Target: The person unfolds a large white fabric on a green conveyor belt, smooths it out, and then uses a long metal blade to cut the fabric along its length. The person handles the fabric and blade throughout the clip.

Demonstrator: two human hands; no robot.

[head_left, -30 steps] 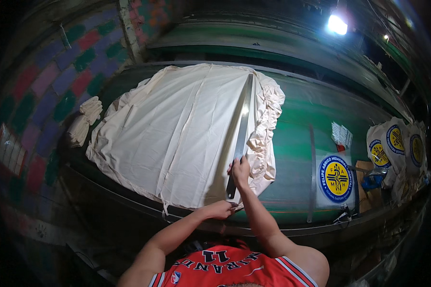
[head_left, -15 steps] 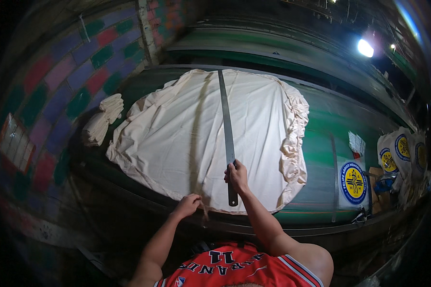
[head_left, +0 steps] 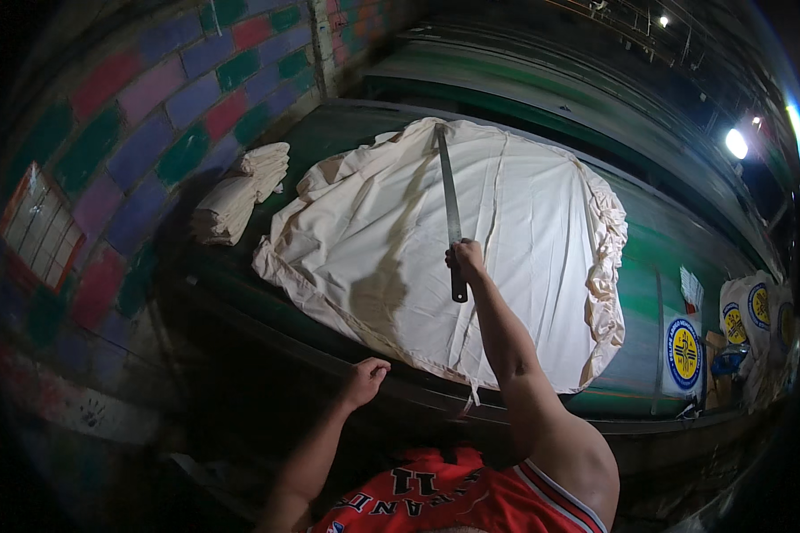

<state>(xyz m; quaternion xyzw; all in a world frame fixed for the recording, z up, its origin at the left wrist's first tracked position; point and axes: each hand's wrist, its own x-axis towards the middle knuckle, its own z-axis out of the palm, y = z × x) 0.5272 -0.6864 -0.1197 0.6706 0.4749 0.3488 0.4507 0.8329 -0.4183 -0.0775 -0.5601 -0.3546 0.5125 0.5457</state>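
A cream cloth [head_left: 516,231] with gathered, ruffled edges lies spread over the green table. My right hand [head_left: 468,258] grips a long metal ruler [head_left: 449,182] near its holed end. The ruler stretches away over the cloth, its far tip by the cloth's back edge. My left hand [head_left: 364,382] is apart from the cloth, off its front edge, with fingers curled in and nothing visible in them. Between my arms, a thin pale strip [head_left: 474,393] hangs from the cloth's front edge.
Folded cream cloths [head_left: 240,195] are stacked at the table's left end. On the right lie printed white bags [head_left: 745,311] and a sheet with a round yellow-blue emblem [head_left: 684,351]. A painted block wall [head_left: 142,133] borders the left; another long green table [head_left: 524,84] runs behind.
My right hand has moved farther over the cloth with the ruler. My left hand has come away from the cloth's front edge. The whole view has shifted.
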